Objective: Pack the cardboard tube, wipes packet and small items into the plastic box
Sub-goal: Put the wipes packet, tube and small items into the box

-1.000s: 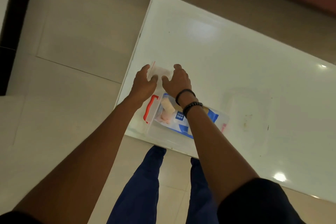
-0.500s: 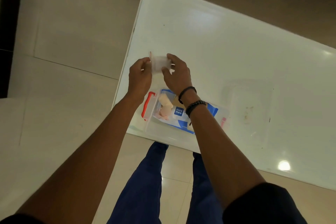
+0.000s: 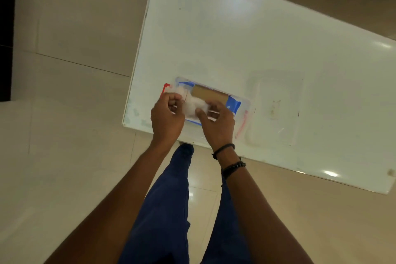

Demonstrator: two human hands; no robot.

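Note:
A clear plastic box [image 3: 244, 105] with red latches stands near the front edge of the white table [image 3: 235, 38]. Inside it lie a blue and white wipes packet [image 3: 233, 105] and a brown cardboard tube [image 3: 209, 94] on top of the packet. My left hand [image 3: 167, 115] and my right hand [image 3: 218, 122] together hold a small clear zip bag [image 3: 194, 104] with pale contents just over the left part of the box. Each hand pinches one end of the bag.
The box's clear lid [image 3: 276, 109] lies flat on the table to the right of the box. The table's left edge and front edge are close to the box. Tiled floor and my blue trouser legs [image 3: 167, 210] are below.
Both hands have lifted the small clear bag from the table beyond the box and brought it back toward me, over the box. The cardboard tube now shows, no longer hidden by my right wrist.

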